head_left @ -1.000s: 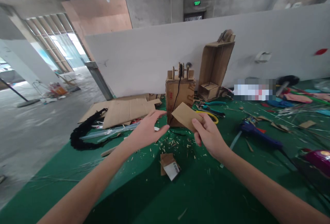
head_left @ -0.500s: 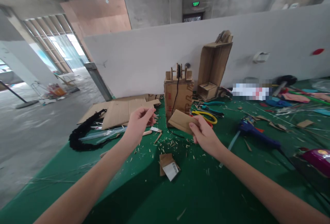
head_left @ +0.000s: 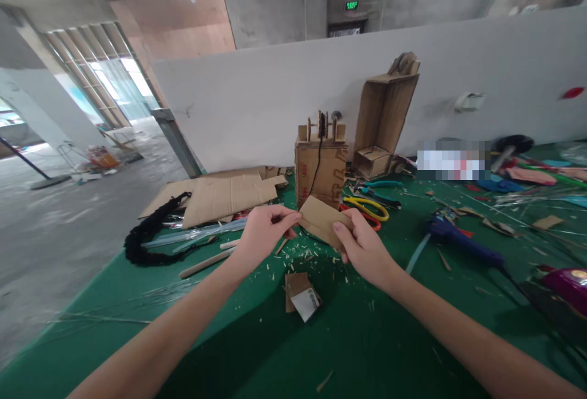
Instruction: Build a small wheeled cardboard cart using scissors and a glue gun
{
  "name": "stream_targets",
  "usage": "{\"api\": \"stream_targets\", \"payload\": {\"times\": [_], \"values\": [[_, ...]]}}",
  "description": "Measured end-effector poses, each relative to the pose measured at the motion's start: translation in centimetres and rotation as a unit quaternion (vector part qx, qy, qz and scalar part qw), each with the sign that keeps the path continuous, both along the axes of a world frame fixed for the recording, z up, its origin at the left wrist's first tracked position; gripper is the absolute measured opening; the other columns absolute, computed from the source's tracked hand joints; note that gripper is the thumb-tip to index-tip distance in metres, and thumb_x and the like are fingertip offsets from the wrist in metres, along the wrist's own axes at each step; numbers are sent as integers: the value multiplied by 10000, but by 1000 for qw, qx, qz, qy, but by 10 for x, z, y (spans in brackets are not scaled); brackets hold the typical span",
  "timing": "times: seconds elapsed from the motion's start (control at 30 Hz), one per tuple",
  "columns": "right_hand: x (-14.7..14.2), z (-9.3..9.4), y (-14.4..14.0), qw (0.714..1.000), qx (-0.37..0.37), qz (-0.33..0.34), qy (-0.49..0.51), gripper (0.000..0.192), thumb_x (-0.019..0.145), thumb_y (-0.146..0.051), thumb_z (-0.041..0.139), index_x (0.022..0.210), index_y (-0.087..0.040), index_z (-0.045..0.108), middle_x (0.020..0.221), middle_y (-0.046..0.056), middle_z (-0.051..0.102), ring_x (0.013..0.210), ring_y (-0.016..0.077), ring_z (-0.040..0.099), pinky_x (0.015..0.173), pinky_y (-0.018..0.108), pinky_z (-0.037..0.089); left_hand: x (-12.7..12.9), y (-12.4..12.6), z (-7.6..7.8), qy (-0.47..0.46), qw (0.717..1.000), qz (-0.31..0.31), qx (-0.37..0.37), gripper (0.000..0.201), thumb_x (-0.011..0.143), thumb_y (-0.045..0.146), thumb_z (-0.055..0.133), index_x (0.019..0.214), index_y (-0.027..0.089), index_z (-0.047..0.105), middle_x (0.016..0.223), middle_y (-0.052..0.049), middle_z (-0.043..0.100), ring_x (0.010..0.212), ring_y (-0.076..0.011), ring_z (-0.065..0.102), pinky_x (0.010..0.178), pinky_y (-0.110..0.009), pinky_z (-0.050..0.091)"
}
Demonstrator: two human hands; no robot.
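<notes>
A small flat piece of cardboard is held up, tilted, over the green table. My right hand grips its right end, thumb on the near face. At its left edge my left hand pinches with thumb and forefinger. Just behind stands a cardboard box with cardboard discs on an axle at its top and a black cord hanging down its front; the held piece hides its lower part. Small cardboard scraps, one with a white printed face, lie on the table below my hands.
Yellow-and-red-handled scissors or pliers lie right of the box. Further right is a blue glue gun. Behind stands a tall open cardboard frame. Flat cardboard sheets and a black fuzzy strip lie left. Shavings litter the middle.
My left hand has moved right and down, from apart to touching the cardboard piece's left edge. My right hand still holds the piece, nearly in place.
</notes>
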State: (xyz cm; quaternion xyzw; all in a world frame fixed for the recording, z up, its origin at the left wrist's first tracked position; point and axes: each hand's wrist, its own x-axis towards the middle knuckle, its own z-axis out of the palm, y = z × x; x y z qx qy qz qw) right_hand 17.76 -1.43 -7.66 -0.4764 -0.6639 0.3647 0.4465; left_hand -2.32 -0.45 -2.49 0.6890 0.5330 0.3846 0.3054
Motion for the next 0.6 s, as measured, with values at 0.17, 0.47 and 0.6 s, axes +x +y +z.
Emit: {"api": "stream_targets", "payload": {"times": [0.17, 0.47, 0.6], "values": [[2, 3, 1, 999, 2, -14, 28, 207, 901, -437, 404, 948, -235, 420, 601, -71, 439, 386, 94, 465, 374, 229, 370, -6, 7, -1, -3, 999, 44, 25, 278, 798, 421, 531, 738, 158, 600, 567, -7, 615, 515, -134, 577, 535, -233, 447], [4, 1, 4, 999, 7, 0, 45, 213, 900, -432, 415, 974, -233, 431, 597, -79, 406, 393, 86, 454, 377, 221, 385, -28, 23, -12, 358, 924, 99, 90, 525, 856, 570, 341, 577, 177, 550, 596, -62, 589, 617, -216, 582, 583, -294, 383], [4, -1, 4, 999, 6, 10, 37, 229, 900, -432, 419, 1018, -236, 433, 615, -79, 409, 411, 88, 471, 391, 221, 386, -25, 15, -7, 345, 930, 47, 118, 509, 901, 525, 256, 1028, 186, 613, 1040, -116, 623, 955, -274, 582, 774, -370, 440]]}}
